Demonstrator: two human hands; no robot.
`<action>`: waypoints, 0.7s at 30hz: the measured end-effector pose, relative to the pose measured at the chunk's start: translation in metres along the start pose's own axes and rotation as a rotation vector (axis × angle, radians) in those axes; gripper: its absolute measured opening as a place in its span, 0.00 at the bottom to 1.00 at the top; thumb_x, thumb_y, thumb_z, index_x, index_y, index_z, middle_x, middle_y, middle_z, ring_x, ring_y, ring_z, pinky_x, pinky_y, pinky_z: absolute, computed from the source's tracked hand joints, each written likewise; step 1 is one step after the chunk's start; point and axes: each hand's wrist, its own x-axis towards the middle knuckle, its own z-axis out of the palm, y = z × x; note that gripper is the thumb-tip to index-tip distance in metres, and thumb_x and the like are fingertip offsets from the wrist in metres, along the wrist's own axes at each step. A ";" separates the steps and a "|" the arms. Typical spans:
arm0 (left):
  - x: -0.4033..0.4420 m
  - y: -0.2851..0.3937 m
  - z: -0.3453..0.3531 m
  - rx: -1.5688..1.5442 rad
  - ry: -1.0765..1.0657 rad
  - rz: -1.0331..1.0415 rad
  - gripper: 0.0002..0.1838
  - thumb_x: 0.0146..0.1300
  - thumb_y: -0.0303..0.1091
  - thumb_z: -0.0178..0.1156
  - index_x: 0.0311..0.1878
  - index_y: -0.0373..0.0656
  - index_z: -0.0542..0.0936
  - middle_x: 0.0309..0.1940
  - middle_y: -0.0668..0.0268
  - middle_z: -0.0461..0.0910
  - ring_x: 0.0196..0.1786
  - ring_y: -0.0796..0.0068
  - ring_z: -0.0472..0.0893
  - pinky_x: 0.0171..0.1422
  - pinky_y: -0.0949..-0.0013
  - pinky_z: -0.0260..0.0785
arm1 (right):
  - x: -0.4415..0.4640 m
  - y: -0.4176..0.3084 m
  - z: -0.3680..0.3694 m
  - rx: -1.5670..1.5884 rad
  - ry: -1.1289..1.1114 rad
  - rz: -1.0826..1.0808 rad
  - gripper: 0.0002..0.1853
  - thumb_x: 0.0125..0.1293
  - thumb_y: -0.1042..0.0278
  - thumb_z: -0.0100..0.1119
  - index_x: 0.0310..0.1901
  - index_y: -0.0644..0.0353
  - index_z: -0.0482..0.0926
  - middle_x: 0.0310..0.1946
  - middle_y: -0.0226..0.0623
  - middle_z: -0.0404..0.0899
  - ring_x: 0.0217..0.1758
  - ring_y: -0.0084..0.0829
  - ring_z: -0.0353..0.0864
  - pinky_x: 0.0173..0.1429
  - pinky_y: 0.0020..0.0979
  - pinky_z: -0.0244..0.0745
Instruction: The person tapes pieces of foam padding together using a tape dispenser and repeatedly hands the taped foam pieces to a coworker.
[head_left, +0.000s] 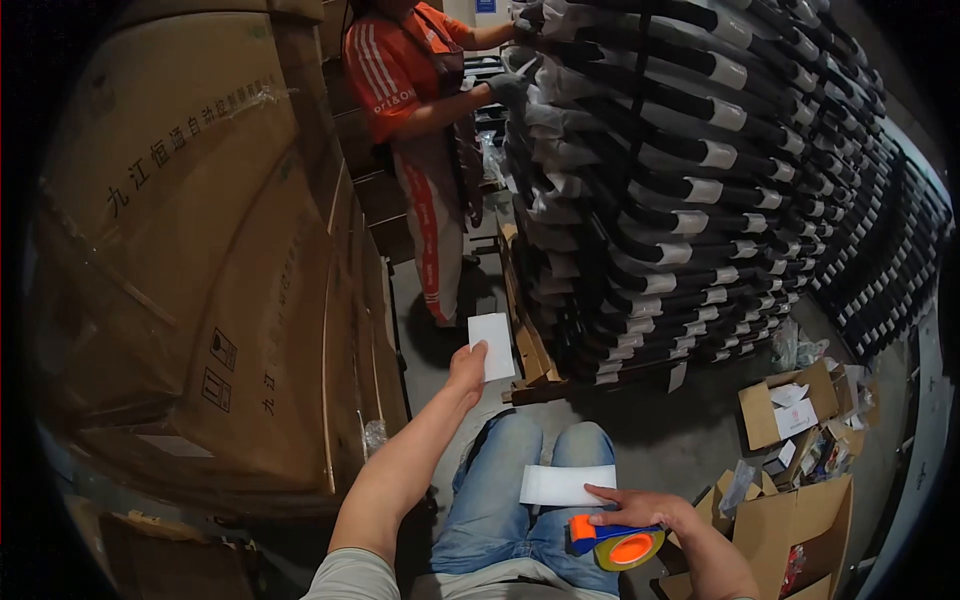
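Observation:
Held out ahead, my left hand (465, 370) is closed on the lower left edge of a white rectangular sheet (495, 348). My right hand (648, 508) rests over my right thigh and grips a tape dispenser (620, 543) with blue and orange parts and a roll of yellowish tape. A finger of that hand also touches a white pad or stack of sheets (552, 485) lying across my knees (500, 440). Its other fingers are partly hidden by the dispenser.
Large cardboard cartons (170, 250) stand along the left. A co-worker in an orange shirt (395, 75) and gloves touches a tall stack of black curved frames (680, 190) ahead. Opened boxes (800, 520) with packaging lie at right.

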 end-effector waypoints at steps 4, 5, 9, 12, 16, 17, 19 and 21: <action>0.000 -0.048 0.006 -0.028 0.017 -0.015 0.14 0.79 0.40 0.57 0.54 0.37 0.81 0.44 0.63 0.86 0.45 0.69 0.84 0.53 0.63 0.77 | 0.002 0.005 0.003 0.017 -0.009 -0.006 0.53 0.70 0.24 0.55 0.85 0.47 0.50 0.80 0.57 0.61 0.82 0.48 0.64 0.82 0.35 0.57; -0.004 -0.060 0.010 -0.040 0.024 -0.032 0.15 0.79 0.40 0.58 0.54 0.37 0.81 0.44 0.62 0.86 0.45 0.69 0.84 0.53 0.63 0.77 | 0.002 0.003 0.001 0.004 -0.013 0.001 0.53 0.70 0.24 0.55 0.85 0.47 0.50 0.80 0.57 0.61 0.82 0.48 0.63 0.82 0.35 0.57; -0.027 -0.103 0.022 0.151 0.196 0.163 0.15 0.78 0.39 0.58 0.51 0.34 0.81 0.43 0.60 0.86 0.45 0.68 0.84 0.52 0.64 0.76 | -0.002 0.000 0.000 0.019 -0.028 0.022 0.51 0.71 0.24 0.54 0.85 0.46 0.50 0.80 0.58 0.61 0.82 0.49 0.63 0.82 0.35 0.57; -0.027 -0.122 0.015 0.295 0.084 0.275 0.15 0.79 0.37 0.57 0.56 0.34 0.80 0.46 0.61 0.86 0.47 0.74 0.82 0.54 0.68 0.75 | 0.000 0.006 -0.001 0.020 -0.022 0.017 0.50 0.72 0.24 0.53 0.85 0.43 0.50 0.80 0.56 0.60 0.82 0.48 0.63 0.82 0.36 0.57; -0.040 -0.115 0.016 0.408 0.073 0.303 0.15 0.79 0.37 0.56 0.55 0.33 0.80 0.45 0.63 0.86 0.46 0.76 0.82 0.55 0.69 0.75 | 0.005 0.011 -0.001 0.018 -0.035 0.055 0.48 0.73 0.25 0.52 0.85 0.38 0.50 0.81 0.54 0.60 0.82 0.48 0.63 0.82 0.37 0.57; -0.041 -0.115 0.015 0.344 0.074 0.334 0.15 0.79 0.38 0.57 0.54 0.33 0.80 0.44 0.60 0.87 0.46 0.73 0.82 0.54 0.68 0.75 | 0.004 0.012 0.000 0.024 -0.034 0.058 0.47 0.73 0.25 0.51 0.85 0.37 0.49 0.81 0.53 0.60 0.82 0.48 0.63 0.83 0.38 0.57; -0.043 -0.111 0.015 0.283 0.060 0.359 0.16 0.78 0.38 0.57 0.53 0.32 0.81 0.43 0.58 0.87 0.45 0.71 0.83 0.54 0.66 0.75 | 0.000 0.009 0.000 0.043 -0.026 0.041 0.46 0.74 0.26 0.51 0.85 0.36 0.49 0.81 0.53 0.60 0.82 0.48 0.63 0.82 0.38 0.57; -0.050 -0.101 0.015 0.215 0.079 0.346 0.15 0.79 0.37 0.57 0.54 0.33 0.81 0.43 0.61 0.87 0.45 0.74 0.83 0.54 0.68 0.75 | -0.002 0.009 -0.001 0.068 -0.010 0.022 0.46 0.74 0.27 0.51 0.85 0.36 0.49 0.81 0.53 0.60 0.81 0.47 0.63 0.82 0.38 0.57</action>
